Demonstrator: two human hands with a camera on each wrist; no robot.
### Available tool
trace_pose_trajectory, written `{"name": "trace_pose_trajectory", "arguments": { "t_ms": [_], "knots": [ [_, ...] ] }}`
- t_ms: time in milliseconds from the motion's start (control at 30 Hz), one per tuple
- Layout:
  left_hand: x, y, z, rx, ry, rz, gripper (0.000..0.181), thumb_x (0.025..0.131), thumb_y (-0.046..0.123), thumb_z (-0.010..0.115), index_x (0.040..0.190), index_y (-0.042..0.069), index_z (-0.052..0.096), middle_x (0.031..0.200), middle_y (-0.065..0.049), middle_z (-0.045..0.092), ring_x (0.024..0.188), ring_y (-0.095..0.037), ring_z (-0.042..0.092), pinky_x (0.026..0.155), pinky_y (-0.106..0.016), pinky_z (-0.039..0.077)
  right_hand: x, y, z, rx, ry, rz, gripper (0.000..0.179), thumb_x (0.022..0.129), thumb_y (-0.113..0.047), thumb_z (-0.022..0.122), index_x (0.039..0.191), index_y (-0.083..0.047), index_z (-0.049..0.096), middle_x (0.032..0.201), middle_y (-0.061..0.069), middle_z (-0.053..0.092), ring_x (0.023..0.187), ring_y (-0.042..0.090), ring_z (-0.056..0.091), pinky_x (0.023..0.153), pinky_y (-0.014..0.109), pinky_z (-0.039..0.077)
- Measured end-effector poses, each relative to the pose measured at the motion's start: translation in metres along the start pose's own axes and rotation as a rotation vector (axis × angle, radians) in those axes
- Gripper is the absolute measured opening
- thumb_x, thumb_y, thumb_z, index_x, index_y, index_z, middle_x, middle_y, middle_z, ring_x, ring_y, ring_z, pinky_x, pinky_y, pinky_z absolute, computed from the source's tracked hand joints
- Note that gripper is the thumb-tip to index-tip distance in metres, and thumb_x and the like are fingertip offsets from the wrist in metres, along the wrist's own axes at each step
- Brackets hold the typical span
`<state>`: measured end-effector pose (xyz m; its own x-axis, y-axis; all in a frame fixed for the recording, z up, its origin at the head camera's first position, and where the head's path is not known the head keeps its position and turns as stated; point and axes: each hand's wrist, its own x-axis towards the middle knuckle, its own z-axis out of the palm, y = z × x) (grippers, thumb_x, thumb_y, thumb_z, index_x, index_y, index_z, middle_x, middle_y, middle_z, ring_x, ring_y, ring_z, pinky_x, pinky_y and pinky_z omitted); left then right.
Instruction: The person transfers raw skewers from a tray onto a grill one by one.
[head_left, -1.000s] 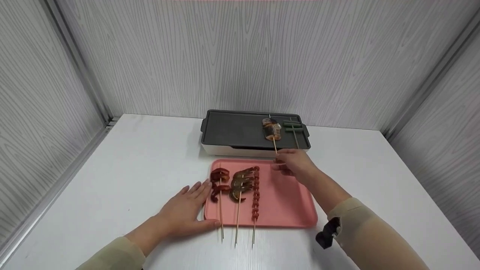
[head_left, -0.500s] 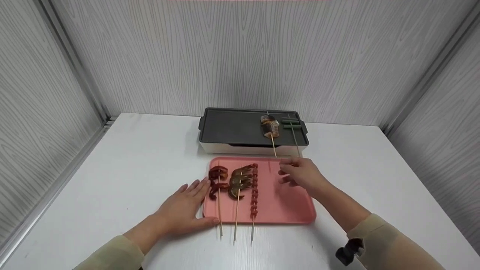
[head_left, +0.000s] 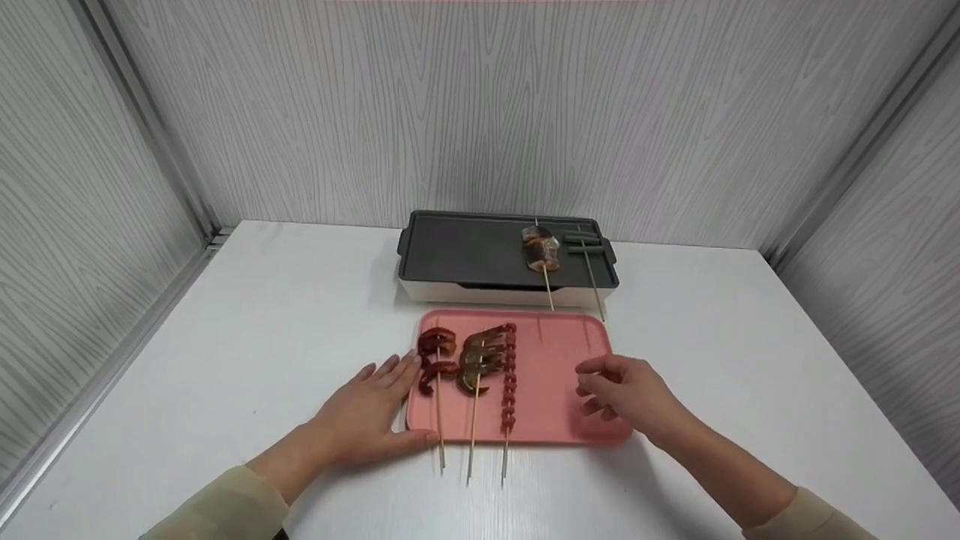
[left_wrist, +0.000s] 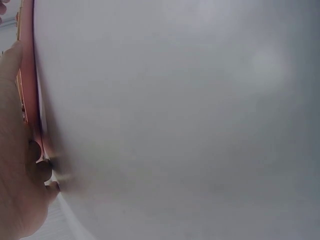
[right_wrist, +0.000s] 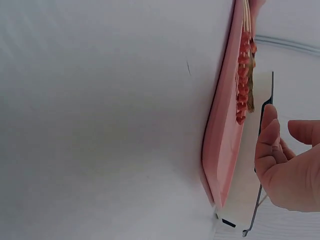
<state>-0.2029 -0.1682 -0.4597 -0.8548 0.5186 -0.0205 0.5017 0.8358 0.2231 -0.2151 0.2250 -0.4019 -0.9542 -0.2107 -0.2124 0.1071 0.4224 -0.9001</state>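
My left hand [head_left: 367, 420] rests with fingers spread at the left edge of a pink tray [head_left: 559, 390], its thumb near the skewer sticks. On the tray lie a reddish-brown skewer that looks like squid tentacles [head_left: 439, 352], a shrimp skewer [head_left: 480, 364] and a skewer of small red meat pieces [head_left: 510, 382], sticks overhanging the front. Over the tray's right side hovers my right hand [head_left: 630, 394], fingers loosely bent with nothing between them; the right wrist view shows this hand [right_wrist: 290, 165] above the tray too. On the griddle [head_left: 465, 251] lie a fish-chunk skewer [head_left: 541, 251] and a green vegetable skewer [head_left: 583, 244].
The dark griddle plate sits on a white base [head_left: 427, 291] just behind the tray, near the back wall [head_left: 480, 112]. White table surface [head_left: 315, 300] extends to both sides. Grey wood-grain panels [head_left: 67, 225] stand left and right.
My right hand let go of the fish skewer's stick on the griddle and drew back toward the tray's right front. My left hand stayed on the tray edge.
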Motion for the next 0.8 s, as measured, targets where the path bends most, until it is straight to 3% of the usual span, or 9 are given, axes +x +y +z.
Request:
{"name": "trace_pose_trajectory", "arguments": {
  "t_ms": [233,400,800],
  "knots": [
    [0.001,0.001,0.000,-0.013,0.000,-0.006,0.115,0.094,0.086,0.043,0.167,-0.001,0.024,0.175,-0.016,0.018,0.160,-0.038,0.020,0.129,-0.057,0.019,-0.031,0.008,0.035,0.127,-0.187,0.075,0.033,0.107,-0.022,0.065,0.125,0.004,0.069,0.105,0.013,0.075,0.086,0.020,0.075,0.071,0.030,0.059],
    [0.000,0.000,0.001,-0.018,0.005,-0.007,0.115,0.094,0.085,0.044,0.167,-0.001,0.024,0.175,-0.016,0.018,0.160,-0.038,0.019,0.129,-0.057,0.019,-0.040,0.009,0.063,0.215,-0.290,0.105,0.029,0.106,-0.022,0.066,0.118,0.004,0.071,0.102,0.012,0.076,0.081,0.019,0.077,0.068,0.028,0.060],
    [0.000,0.000,0.001,-0.007,0.012,0.000,0.115,0.094,0.086,0.042,0.166,-0.002,0.025,0.175,-0.016,0.018,0.160,-0.039,0.020,0.129,-0.057,0.019,-0.038,0.010,0.099,0.278,-0.325,0.176,0.025,0.105,-0.021,0.066,0.107,0.003,0.074,0.094,0.012,0.078,0.076,0.020,0.079,0.061,0.029,0.063]
  ]
}}
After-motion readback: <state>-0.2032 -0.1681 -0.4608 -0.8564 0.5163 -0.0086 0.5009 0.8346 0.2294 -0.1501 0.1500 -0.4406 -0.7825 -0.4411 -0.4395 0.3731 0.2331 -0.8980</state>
